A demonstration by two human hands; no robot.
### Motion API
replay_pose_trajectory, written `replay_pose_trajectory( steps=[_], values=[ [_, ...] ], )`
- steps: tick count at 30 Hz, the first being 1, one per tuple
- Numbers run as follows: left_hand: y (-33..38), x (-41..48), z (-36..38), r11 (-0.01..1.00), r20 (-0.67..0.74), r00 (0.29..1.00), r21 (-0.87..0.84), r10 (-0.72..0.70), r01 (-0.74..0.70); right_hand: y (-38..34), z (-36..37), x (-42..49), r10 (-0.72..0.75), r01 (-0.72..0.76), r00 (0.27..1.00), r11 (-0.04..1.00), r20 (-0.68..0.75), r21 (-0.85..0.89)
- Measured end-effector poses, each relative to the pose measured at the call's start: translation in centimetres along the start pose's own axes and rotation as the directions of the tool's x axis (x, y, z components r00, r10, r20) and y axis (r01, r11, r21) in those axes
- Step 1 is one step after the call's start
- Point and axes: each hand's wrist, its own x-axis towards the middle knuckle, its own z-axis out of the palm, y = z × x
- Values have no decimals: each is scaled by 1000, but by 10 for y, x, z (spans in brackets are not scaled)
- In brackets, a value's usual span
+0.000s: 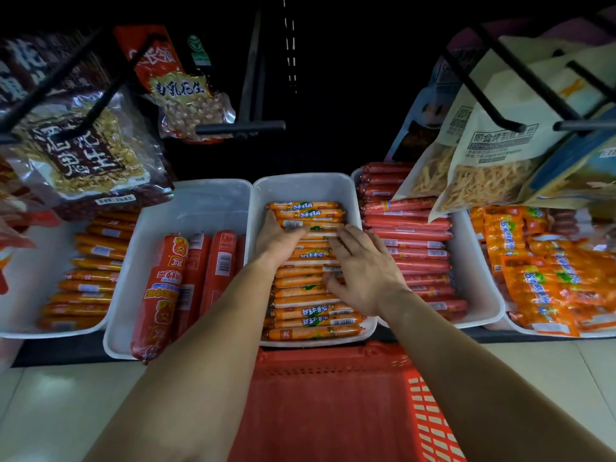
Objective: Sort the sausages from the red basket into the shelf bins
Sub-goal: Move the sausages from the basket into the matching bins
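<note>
Both in the middle bin [300,181] now: left hand [278,240] and right hand [365,271] lie flat on the orange sausages [313,323], fingers [348,243] straight, gripping nothing. The sticks run crosswise to the arms, directly under both palms, with the left reaching deeper. The red basket [333,395] is just below.

The red basket [333,411] is cut off by the bottom edge.

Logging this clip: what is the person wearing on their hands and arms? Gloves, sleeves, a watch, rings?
Nothing worn shows. The left hand and right hand are bare, with no gloves and no rings that I can make out. Neither wrist carries a watch or band, and no sleeve appears before the picture's bottom edge.
</note>
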Motion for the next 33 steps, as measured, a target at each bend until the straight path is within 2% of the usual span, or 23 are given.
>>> replay_pose_trajectory(
  steps=[6,12,15,20,27,33],
  values=[
    [-12,2,-2,999,40,998,-2,52,-52,1,2,0,2,-2,1000,1000,-17,-7],
    [2,8,4,998,-72,996,-7,59,-60,0,3,-2,16,-16,1000,1000,-27,1],
    [3,15,0,999,-56,998,-31,38,-40,1,4,-2,16,-15,999,999,-39,32],
    [-4,14,0,995,9,997,-52,82,-81,1,5,-1,13,-10,998,999,-57,49],
    [7,14,5,1000,-81,997,-29,1,-3,0,5,-2,25,-20,997,997,-69,70],
    [3,14,2,991,-45,999,-132,-11,5,0,6,-1,29,-24,997,997,-70,75]
  ],
)
